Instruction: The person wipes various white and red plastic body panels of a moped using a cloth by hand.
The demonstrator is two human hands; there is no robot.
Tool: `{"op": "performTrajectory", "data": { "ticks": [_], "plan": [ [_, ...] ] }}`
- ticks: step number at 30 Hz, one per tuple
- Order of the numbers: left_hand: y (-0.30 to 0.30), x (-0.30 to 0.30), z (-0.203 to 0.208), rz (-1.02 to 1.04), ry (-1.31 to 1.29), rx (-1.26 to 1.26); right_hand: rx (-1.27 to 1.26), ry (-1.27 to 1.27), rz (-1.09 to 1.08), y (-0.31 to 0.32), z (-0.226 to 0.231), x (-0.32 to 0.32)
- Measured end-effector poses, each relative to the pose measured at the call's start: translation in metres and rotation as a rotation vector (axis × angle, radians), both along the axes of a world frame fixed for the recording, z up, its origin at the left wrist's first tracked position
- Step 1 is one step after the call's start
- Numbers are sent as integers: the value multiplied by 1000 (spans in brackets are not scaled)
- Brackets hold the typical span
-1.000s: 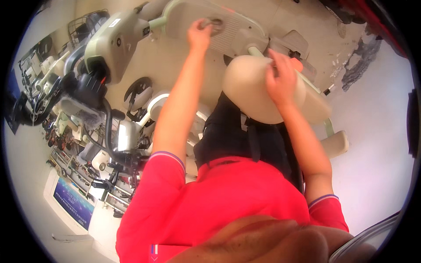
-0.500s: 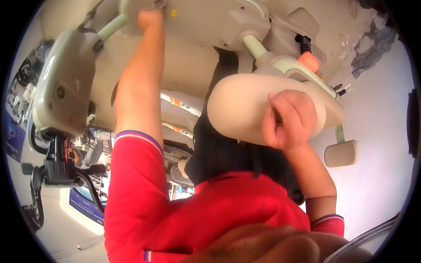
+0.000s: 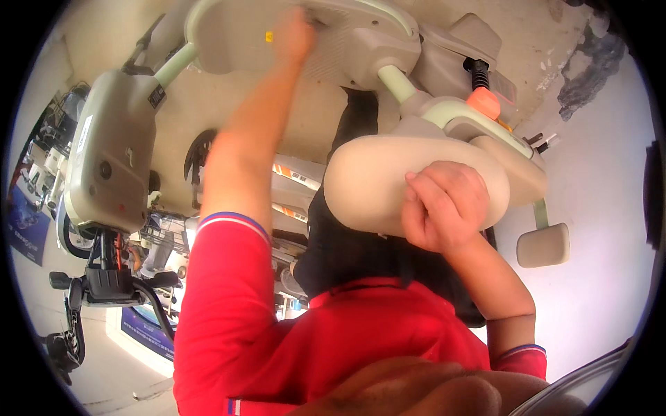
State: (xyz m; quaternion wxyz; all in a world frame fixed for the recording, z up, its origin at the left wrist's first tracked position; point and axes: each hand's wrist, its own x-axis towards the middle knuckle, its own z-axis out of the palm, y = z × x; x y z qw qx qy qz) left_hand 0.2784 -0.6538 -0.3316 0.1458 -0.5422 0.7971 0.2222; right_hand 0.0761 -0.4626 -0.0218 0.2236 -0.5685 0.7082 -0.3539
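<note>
A beige electric scooter fills the upper view. My left hand [image 3: 293, 36], blurred by motion, reaches over the scooter's ribbed footboard [image 3: 236, 35]. Its fingers look closed around a small greyish thing, too smeared to name. My right hand [image 3: 447, 208] is a loose fist, fingers curled toward the thumb, with nothing seen in it. It is over the right part of the rounded beige seat [image 3: 368, 180]; whether it presses on the seat I cannot tell. A yellow sticker [image 3: 269, 37] shows on the footboard beside my left hand.
The scooter's front panel [image 3: 111, 156] and handlebar [image 3: 114, 284] stand at left. An orange-red light [image 3: 484, 104] and a black spring [image 3: 477, 73] are behind the seat. A beige pad [image 3: 543, 245] juts out at right near the white wall [image 3: 603, 208]. Other vehicles stand at far left.
My left hand has moved right along the footboard, past the yellow sticker. My right hand is slightly lower and further left in the view, still curled over the seat.
</note>
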Motion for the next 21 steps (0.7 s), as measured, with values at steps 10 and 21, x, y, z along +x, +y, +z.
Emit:
{"op": "performTrajectory", "data": {
  "ticks": [10, 21],
  "plan": [
    [-83, 61, -23, 563, -25, -233, -3, -20, -12, -6, 8, 3],
    [23, -70, 24, -67, 110, 121, 47, 27, -12, -5, 6, 2]
  ]
}}
